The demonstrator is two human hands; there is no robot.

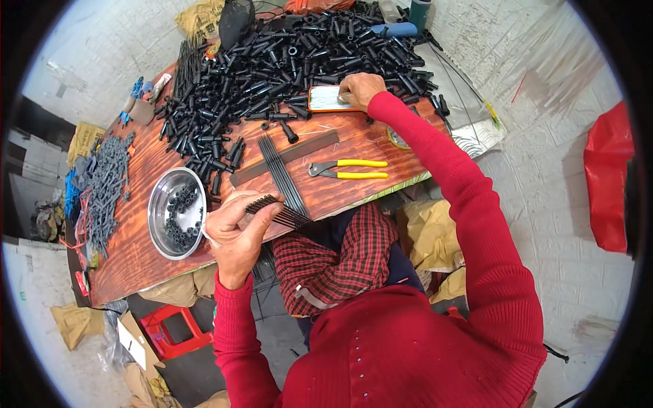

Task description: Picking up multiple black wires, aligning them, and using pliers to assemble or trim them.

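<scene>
Rods (258,202): thin, dark, side by side in the left hand (235,234), thumb and fingers closed round them by the surface's (129,272) near edge.
Right hand (362,88): fingers bent down over a shallow orange-rimmed tray (333,110), white inside; cannot tell whether they pinch anything.
Slip risk: a loosened left grip could fan the rods out or drop them over that edge.
Tray risk: pressing hard on one side might tilt it; loose black pieces from the heap (272,64) could roll in.
Bowl risk: a left wrist knock could tip the bowl (155,228) and scatter its small dark rings.
Row on bar: straight, slender dark lengths (275,163) across a flat brown bar (316,145); a nudge might splay them.
Textures: reddish streaked wood, shiny round metal bowl, glossy tubular heap, smooth yellow-handled pliers (350,168), ribbed red sleeves (469,183).
</scene>
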